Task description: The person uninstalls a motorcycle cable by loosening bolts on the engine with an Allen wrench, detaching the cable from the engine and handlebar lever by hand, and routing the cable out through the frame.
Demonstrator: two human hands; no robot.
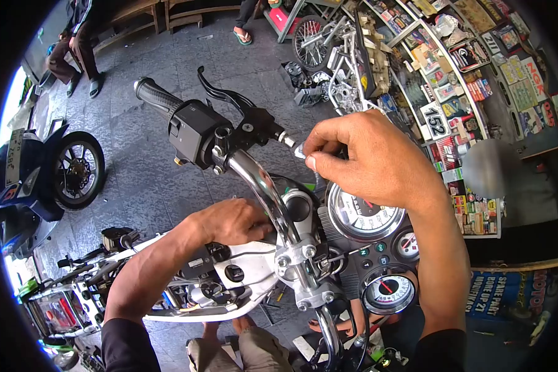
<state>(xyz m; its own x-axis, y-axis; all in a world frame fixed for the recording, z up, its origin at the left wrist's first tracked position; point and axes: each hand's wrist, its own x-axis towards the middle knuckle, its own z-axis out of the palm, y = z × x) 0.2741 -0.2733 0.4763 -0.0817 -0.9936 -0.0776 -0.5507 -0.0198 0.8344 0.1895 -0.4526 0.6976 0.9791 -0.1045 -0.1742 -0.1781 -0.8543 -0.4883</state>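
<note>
My right hand (375,158) is closed in a pinch on a small whitish, cable-like end (300,152) beside the silver adjuster (285,138) of the black hand lever (229,99). The exact kind of that piece is mostly covered by my fingers. Below the chrome handlebar (259,177), my left hand (239,221) has its fingers curled near the fork top (299,204); its fingertips and anything in them are hidden. The handlebar carries a black switch housing (195,133) and a grip (158,96). Under my right forearm lies a round speedometer (369,217).
Two smaller gauges (387,291) sit by the clamp. The white frame (248,273) extends left. A parked motorcycle (49,170) stands at left, a parts display (452,93) at right. Legs in khaki shorts (239,354) show below; another person (74,49) sits at back left.
</note>
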